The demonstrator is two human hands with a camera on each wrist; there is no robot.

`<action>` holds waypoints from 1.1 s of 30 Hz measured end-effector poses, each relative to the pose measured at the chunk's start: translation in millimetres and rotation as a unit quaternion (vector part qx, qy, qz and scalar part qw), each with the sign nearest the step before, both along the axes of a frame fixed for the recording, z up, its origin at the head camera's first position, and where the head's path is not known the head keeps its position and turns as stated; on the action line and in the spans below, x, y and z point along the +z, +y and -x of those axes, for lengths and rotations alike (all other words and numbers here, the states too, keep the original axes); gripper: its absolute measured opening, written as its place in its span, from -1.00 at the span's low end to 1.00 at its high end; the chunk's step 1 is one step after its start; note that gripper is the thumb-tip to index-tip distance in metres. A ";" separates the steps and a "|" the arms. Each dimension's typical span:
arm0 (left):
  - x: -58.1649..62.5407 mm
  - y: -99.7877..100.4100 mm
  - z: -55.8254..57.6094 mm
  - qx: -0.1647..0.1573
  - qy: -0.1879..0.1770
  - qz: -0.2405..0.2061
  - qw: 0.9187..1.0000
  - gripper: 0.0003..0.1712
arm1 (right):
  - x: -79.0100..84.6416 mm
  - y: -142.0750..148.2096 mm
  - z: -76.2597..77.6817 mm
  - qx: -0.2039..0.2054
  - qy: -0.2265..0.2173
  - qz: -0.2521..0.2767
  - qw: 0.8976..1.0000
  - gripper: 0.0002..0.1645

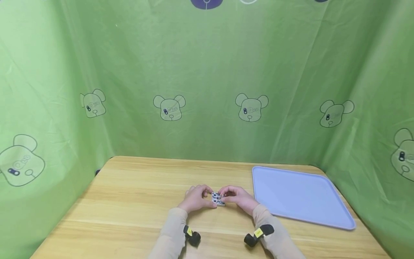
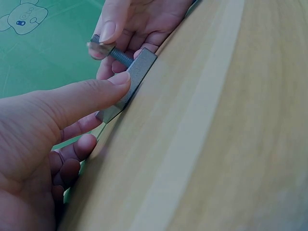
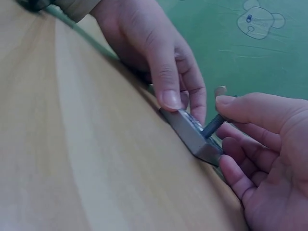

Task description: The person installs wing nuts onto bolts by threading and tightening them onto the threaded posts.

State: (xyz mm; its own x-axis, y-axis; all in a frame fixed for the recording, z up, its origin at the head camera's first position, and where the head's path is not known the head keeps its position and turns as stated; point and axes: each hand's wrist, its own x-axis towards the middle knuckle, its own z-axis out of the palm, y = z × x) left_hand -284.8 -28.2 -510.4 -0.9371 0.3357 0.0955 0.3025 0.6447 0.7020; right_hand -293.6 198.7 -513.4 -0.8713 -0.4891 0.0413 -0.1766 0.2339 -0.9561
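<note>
On the table lies a small square metal block (image 1: 218, 203) with several round holes in its top face. My left hand (image 1: 195, 198) grips the block by its left side, thumb on the near edge and fingers behind. A threaded bolt (image 2: 122, 57) stands up from the block towards its right end. With thumb and fingers, my right hand (image 1: 240, 198) pinches a small metal nut (image 2: 100, 47) around the bolt's upper end. In the right wrist view the thumb hides most of the nut, while the bolt's threads (image 3: 214, 125) show below it.
A pale blue rectangular tray (image 1: 300, 194) rests on the right of the wooden table (image 1: 136, 201), just beyond my right forearm. Green curtains (image 1: 207, 72) with bear prints enclose the back and sides. Each sleeve carries a black wrist camera (image 1: 193, 238).
</note>
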 end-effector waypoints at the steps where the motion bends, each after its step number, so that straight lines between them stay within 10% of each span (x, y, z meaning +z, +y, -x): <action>1: -0.5 0.0 0.3 0.000 0.001 0.000 1.000 -0.40 | 3.9 -2.0 -2.5 -0.002 0.003 -0.004 1.000 -0.64; 33: 1.6 -0.3 -0.7 -0.001 -0.006 -0.001 1.000 -0.40 | -2.5 4.7 3.1 0.009 -0.039 0.021 0.999 -0.52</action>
State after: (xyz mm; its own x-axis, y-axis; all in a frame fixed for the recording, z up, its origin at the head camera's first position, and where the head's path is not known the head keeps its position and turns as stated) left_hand -284.1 -28.6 -508.8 -0.9377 0.3369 0.0854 0.2954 0.6431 0.7065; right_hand -296.7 203.4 -515.8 -0.8639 -0.5036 -0.0054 -0.1049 0.1904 -0.9761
